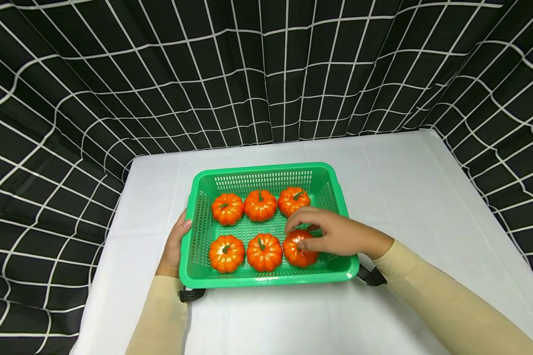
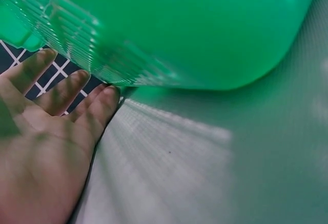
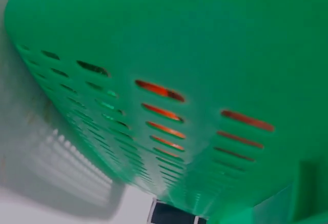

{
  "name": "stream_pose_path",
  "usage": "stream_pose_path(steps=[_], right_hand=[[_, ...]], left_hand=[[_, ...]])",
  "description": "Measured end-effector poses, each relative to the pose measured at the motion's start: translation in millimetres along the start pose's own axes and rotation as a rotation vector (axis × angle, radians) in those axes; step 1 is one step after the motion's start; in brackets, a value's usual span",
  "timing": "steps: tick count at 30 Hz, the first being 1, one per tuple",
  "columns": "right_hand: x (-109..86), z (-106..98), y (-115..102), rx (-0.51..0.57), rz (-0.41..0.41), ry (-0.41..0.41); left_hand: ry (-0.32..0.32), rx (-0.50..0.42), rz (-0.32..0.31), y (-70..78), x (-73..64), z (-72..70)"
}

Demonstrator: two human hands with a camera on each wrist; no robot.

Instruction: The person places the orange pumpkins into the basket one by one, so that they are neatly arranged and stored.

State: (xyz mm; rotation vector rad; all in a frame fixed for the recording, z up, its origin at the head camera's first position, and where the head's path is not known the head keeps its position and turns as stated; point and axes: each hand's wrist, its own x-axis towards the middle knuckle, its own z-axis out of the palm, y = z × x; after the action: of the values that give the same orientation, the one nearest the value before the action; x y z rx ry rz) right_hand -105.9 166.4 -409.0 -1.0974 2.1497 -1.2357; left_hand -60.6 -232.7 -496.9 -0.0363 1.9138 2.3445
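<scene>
A green plastic basket (image 1: 266, 282) with slotted walls stands on the white cloth. Inside, small shiny orange pumpkins with green stems form two rows; one is the back-left pumpkin (image 1: 227, 208). My right hand (image 1: 333, 231) reaches over the basket's right side and grips the front-right pumpkin (image 1: 303, 260), with thumb and fingers on either side of it. At the left side my left hand (image 1: 174, 246) holds the basket, its thumb on the rim and its fingers (image 2: 59, 93) against the outer wall below. The right wrist view shows only the basket's outer wall (image 3: 154, 44), hiding that hand.
White cloth (image 1: 408, 197) covers the table around the basket. A black curtain with a white grid (image 1: 266, 74) hangs behind and along both sides. Dark wrist straps (image 1: 373, 276) sit close to the basket's front corners.
</scene>
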Motion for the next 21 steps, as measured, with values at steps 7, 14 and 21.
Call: stream_pose_path(steps=[7,14,21], right_hand=[[-4.7,0,2,0.082,-0.106,0.142],[-10.9,-12,4,0.024,-0.132,0.315],[-20.6,-37,11,-0.221,-0.007,0.487]], left_hand=[[-0.032,0.009,0.045,3.6,0.1,-2.4],[-0.067,-0.019,0.14,10.4,4.3,-7.1],[-0.065,0.161,0.12,21.0,12.6,-16.4]])
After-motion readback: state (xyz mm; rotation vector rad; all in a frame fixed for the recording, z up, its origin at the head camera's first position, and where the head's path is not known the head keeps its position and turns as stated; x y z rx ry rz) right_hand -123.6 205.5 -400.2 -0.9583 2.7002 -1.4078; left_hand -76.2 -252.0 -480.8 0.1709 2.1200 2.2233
